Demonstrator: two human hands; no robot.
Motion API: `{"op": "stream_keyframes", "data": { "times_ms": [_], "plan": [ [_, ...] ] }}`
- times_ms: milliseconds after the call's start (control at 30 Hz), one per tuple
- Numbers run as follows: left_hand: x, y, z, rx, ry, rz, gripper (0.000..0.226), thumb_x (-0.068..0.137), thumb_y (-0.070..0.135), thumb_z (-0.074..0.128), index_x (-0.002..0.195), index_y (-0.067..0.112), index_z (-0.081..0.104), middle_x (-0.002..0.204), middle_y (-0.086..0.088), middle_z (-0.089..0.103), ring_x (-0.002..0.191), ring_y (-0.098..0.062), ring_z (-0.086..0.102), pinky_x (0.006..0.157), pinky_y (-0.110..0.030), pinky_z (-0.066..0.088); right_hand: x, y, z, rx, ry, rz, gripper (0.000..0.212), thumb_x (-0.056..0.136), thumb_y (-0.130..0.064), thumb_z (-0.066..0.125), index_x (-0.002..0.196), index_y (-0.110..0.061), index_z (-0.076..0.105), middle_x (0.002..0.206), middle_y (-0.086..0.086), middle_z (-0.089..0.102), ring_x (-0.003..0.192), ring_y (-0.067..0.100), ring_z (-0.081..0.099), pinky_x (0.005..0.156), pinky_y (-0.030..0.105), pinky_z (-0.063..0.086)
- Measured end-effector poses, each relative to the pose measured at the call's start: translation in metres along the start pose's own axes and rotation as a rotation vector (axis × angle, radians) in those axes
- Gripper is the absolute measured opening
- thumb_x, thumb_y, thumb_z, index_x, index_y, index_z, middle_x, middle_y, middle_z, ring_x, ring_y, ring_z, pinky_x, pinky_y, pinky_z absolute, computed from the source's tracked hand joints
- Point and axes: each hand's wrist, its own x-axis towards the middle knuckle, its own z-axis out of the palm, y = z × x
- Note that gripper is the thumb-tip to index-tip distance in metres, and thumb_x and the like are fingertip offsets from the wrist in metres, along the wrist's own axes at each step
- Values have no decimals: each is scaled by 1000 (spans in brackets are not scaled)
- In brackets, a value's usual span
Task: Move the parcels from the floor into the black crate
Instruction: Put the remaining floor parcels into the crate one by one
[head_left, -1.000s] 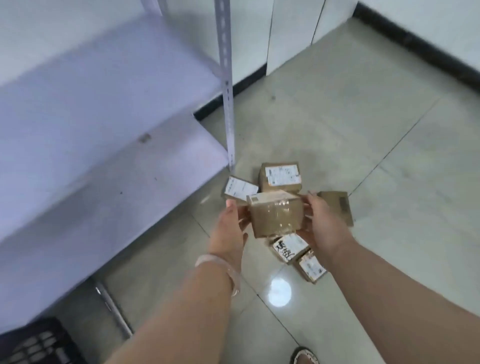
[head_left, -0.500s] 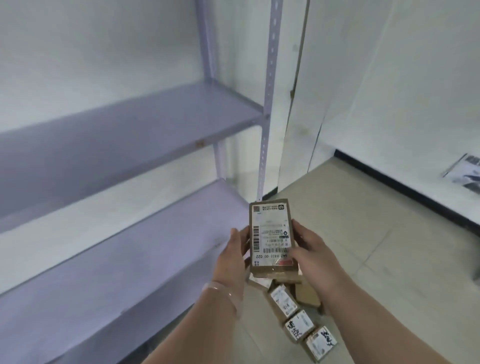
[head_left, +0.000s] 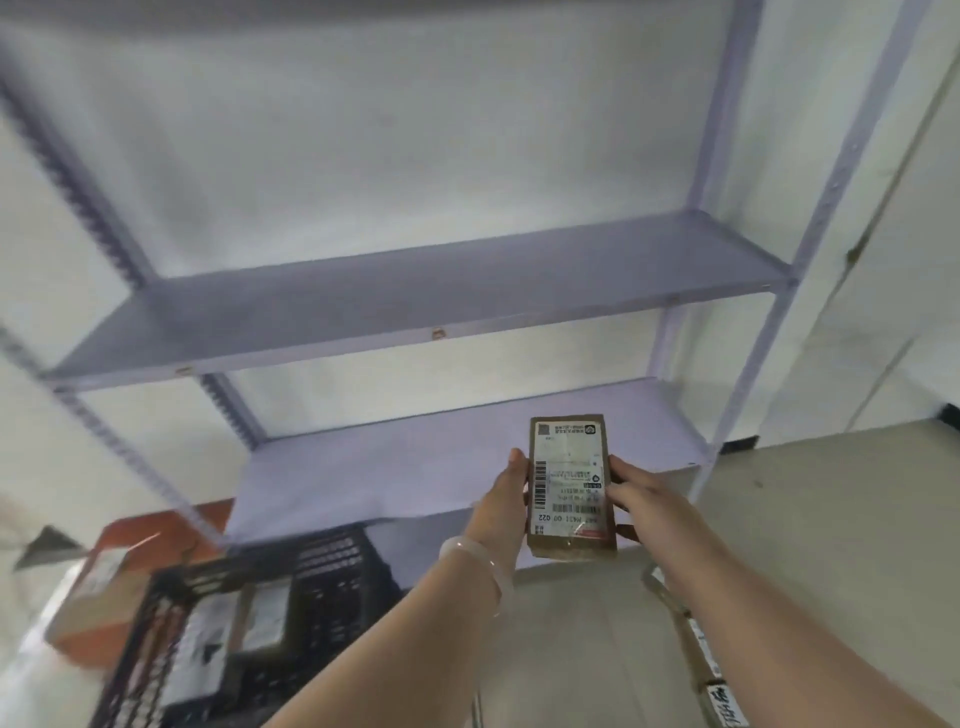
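Parcel (head_left: 569, 483) stood upright between my two hands, clear of the floor (head_left: 831, 519) and in front of the lower shelf (head_left: 389, 467), with its label facing me. My left hand (head_left: 501, 499) gripped the left long edge, thumb tip up near the top corner and the fingers out of sight behind. My right hand (head_left: 636, 491) gripped the right edge with the fingers curled over the front face. So both hands pinched the parcel from opposite sides and neither cupped it from below. That hold suited a flat, light-looking box, I judged: squeezing the narrow sides kept the label readable and left the bottom edge free to go down first. The crate (head_left: 332, 561) sat low to my left, under the shelf's front edge and just beside an orange box (head_left: 114, 571), well apart from the parcel. Some loaded parcels (head_left: 265, 618) lay in it, though they were too blurred to count. Other floor parcels (head_left: 701, 644) showed below my right forearm, partly hidden by it, so I reckoned the job was only partway through. The next move, as I saw it, called for a swing left and down over the crate's open top. The parcel would then need to be lowered flat onto the load, since a drop from that height might have tipped it against the crate wall or off the pile.
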Motion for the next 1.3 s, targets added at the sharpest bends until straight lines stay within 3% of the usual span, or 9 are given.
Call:
{"op": "stream_keyframes", "data": {
  "times_ms": [67, 200, 400, 667, 733, 867, 1067, 1200, 1300],
  "plan": [
    [-15, -3, -31, 24, 30, -23, 52, 95, 57, 26, 102, 26, 66, 96, 3, 75, 92, -14, 69, 87, -36, 53, -3, 4, 32, -14, -66, 20, 41, 88, -22, 45, 115, -47, 63, 110, -16, 69, 109, 9, 59, 91, 38, 52],
    [-38, -11, -88, 28, 74, -92, 58, 94, 58, 28, 116, 16, 62, 110, -10, 71, 101, -26, 67, 94, -45, 51, -10, 11, 90, -100, -172, 44, 36, 90, -34, 44, 116, -53, 60, 119, -18, 64, 120, 10, 51, 101, 47, 43],
    [-39, -25, -192, -64, 194, -132, 51, 87, 62, 39, 112, 26, 65, 105, 0, 73, 98, -20, 69, 92, -42, 53, 6, -4, 187, -181, -276, 57, 38, 93, -29, 42, 116, -54, 58, 118, -17, 65, 118, 9, 53, 100, 45, 43],
    [-33, -36, -408, -49, 267, -228, 72, 67, 76, 44, 119, 30, 62, 114, 1, 70, 108, -22, 64, 101, -48, 45, 41, 3, 405, -105, -333, 179, 36, 90, -33, 45, 117, -51, 59, 111, -16, 69, 109, 10, 61, 92, 44, 50],
    [-30, -45, -468, -54, 282, -267, 58, 74, 73, 44, 112, 33, 66, 109, 4, 72, 103, -18, 66, 99, -45, 46, 49, 15, 464, -45, -312, 269, 34, 87, -33, 49, 111, -54, 60, 110, -13, 69, 108, 15, 62, 94, 47, 49],
    [-19, -68, -556, -117, 283, -324, 39, 88, 62, 42, 84, 41, 75, 90, 10, 76, 79, -6, 72, 73, -28, 52, 66, 40, 551, 20, -317, 405, 44, 89, -33, 49, 132, -43, 50, 115, -11, 66, 112, 16, 58, 99, 47, 46],
    [13, -111, -626, -124, 320, -399, 39, 87, 62, 43, 102, 36, 70, 97, 7, 75, 92, -12, 70, 90, -40, 52, 103, 66, 629, -40, -340, 490, 45, 98, -34, 39, 143, -37, 38, 140, -5, 51, 123, 16, 49, 107, 41, 39],
    [47, -143, -657, -7, 338, -445, 40, 93, 54, 35, 116, 31, 59, 110, 0, 68, 101, -16, 63, 80, -33, 51, 139, 103, 671, -79, -349, 526, 44, 100, -34, 36, 145, -35, 37, 144, -3, 45, 115, 12, 47, 95, 30, 43],
    [80, -173, -678, 258, 379, -458, 37, 98, 39, 35, 123, 20, 56, 118, -9, 63, 108, -25, 61, 91, -39, 51, 168, 149, 700, -56, -340, 604, 44, 98, -33, 41, 142, -32, 42, 146, -1, 43, 128, 19, 44, 106, 42, 40]
  ]
}}
